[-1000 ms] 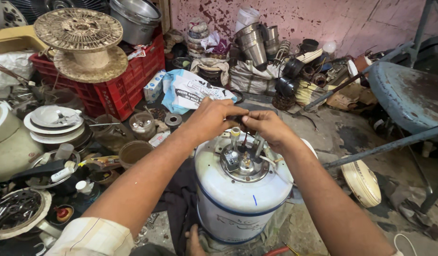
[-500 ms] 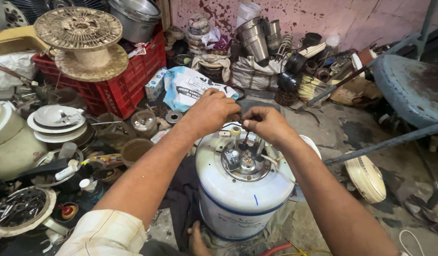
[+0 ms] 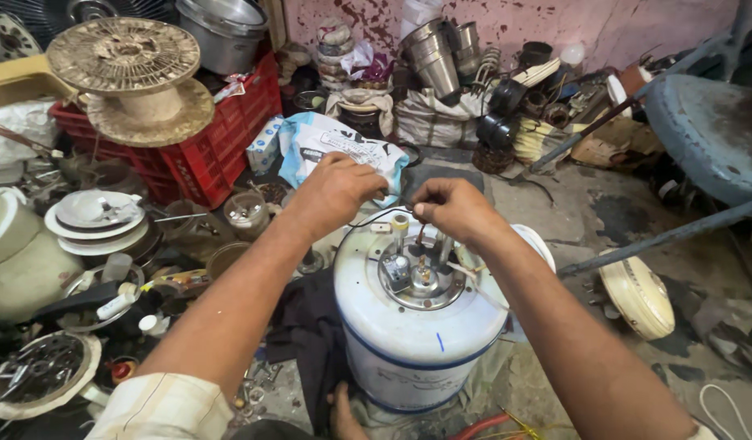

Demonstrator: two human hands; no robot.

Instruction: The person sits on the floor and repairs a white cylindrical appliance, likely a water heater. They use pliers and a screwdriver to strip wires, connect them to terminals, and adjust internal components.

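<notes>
Above the white cylindrical tank [image 3: 416, 326] standing upright on the cluttered floor, the left hand [image 3: 331, 195] and right hand [image 3: 453, 208] each pinch a thin dark wire [image 3: 368, 218], not yet fastened to the exposed terminal plate [image 3: 416, 273].

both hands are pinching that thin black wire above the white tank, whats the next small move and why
Probably lower the wire's free end toward the terminals in the round plate on the white tank. The left hand and right hand hold the thin black wire stretched above the plate, and it looks unattached; its ends are hidden in the fingers.
</notes>
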